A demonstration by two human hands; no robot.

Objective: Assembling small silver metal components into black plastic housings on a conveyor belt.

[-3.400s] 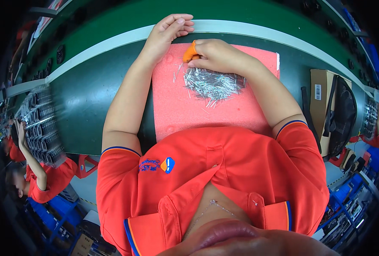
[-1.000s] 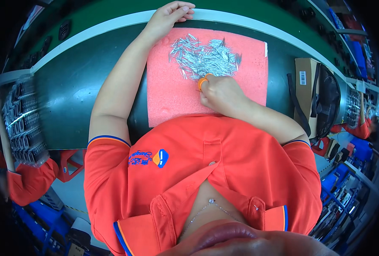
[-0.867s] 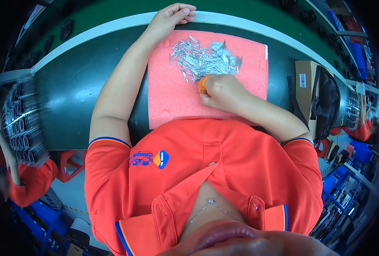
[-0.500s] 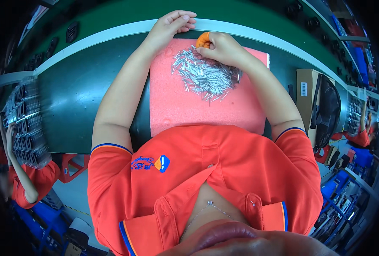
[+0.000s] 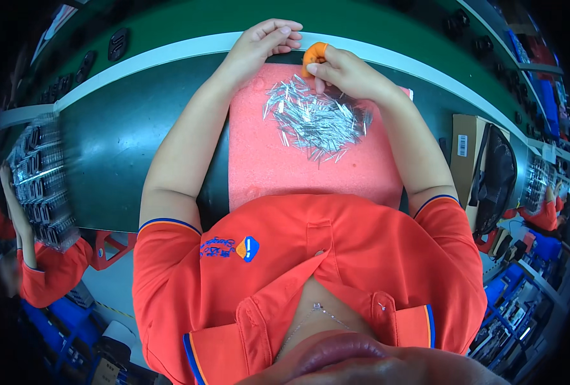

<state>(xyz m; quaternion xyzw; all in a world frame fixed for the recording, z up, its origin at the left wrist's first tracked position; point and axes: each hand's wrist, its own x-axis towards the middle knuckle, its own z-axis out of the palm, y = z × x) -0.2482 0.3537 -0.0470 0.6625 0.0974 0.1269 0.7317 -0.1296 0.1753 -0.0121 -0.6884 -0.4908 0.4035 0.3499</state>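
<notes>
Right grip (image 5: 339, 67) moved across pins (image 5: 323, 122) to far edge | left grip (image 5: 264, 45) by rail (image 5: 369, 50) | both half-curled (contents: can't tell)

The left arm (image 5: 192, 141) reaches forward, its left hand (image 5: 267, 43) loosely half-curled, thumb alongside the fingers. The right forearm (image 5: 410, 135) angles inward; the right hand (image 5: 340, 68) bends downward, its orange-covered index finger (image 5: 312, 56) crooked.
</notes>
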